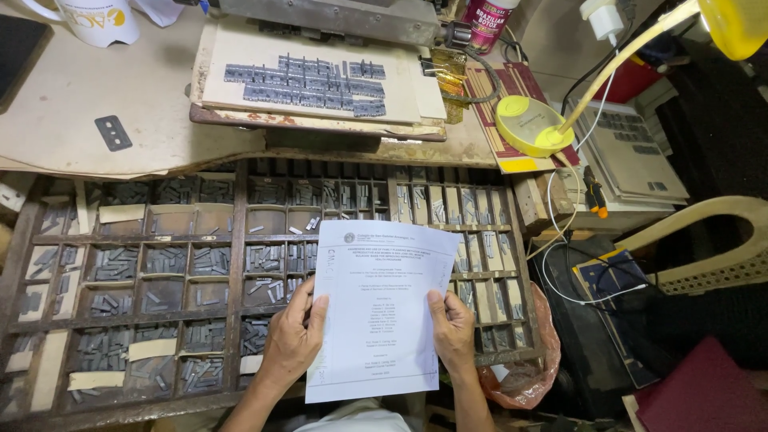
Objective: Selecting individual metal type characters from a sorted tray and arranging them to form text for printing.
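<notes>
We are holding a printed sheet (376, 308) over the type case (232, 272) — reading, not yet picking.

Our left hand (293, 336) is gripping the sheet's left edge and our right hand (453, 326) its right edge, fingers pinching the paper with thumbs on top. Some metal type (308, 80) is already lying in rows on the board (320, 112) at the back of the surface; how many lines are finished we cannot quite tell. The sheet is covering several compartments — it is blocking our reach there. A yellow lamp (532, 124), a white mug (96, 20) and a keypad machine (632, 156) are crowding the edges.
</notes>
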